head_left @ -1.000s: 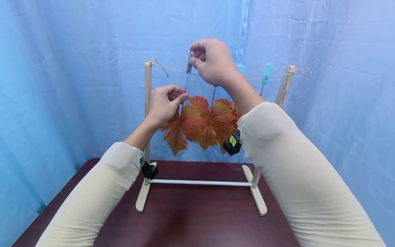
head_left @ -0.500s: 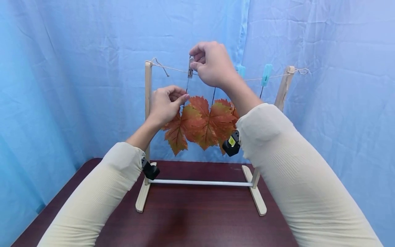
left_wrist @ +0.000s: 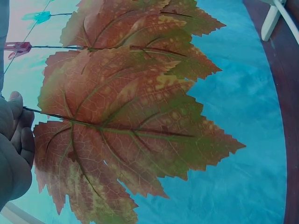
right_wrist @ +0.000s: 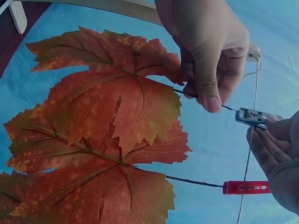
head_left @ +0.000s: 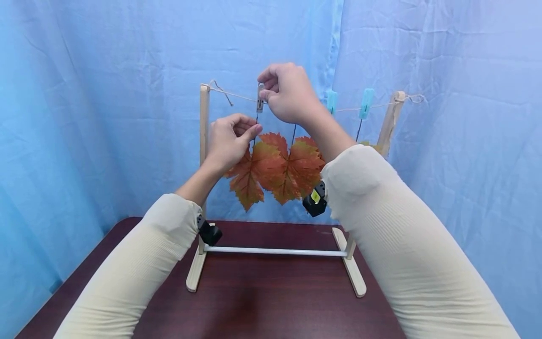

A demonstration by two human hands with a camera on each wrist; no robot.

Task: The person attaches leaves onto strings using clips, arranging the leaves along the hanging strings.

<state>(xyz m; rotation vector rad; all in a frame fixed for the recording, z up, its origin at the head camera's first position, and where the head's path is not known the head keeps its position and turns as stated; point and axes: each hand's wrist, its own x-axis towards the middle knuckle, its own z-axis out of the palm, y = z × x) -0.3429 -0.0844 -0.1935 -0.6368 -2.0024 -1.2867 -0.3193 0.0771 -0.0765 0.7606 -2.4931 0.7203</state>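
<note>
My left hand [head_left: 228, 143] pinches the thin dark stem of an orange-and-green artificial leaf [left_wrist: 126, 135] between thumb and fingers, and the leaf hangs below. Just above, my right hand [head_left: 292, 92] pinches the upper end of a grey clothespin [head_left: 260, 99]. In the right wrist view that clothespin lies across the string [right_wrist: 256, 88], and the stem's end meets its tip. Whether its jaws have closed on the stem, I cannot tell. A second leaf [right_wrist: 88, 172] hangs beside and partly behind the first, its stem in a red clothespin [right_wrist: 243, 187].
Two teal clothespins [head_left: 366, 103] sit farther right on the string, partly behind my right arm. A wooden stand, with a left post [head_left: 204, 122] and a white lower rod [head_left: 275, 251], rests on a dark red table [head_left: 262, 301]. Blue curtains [head_left: 139, 94] hang behind.
My right hand has lowered the grey clothespin a little, so it now overlaps the string. The left hand, with the leaf stem, has shifted slightly right.
</note>
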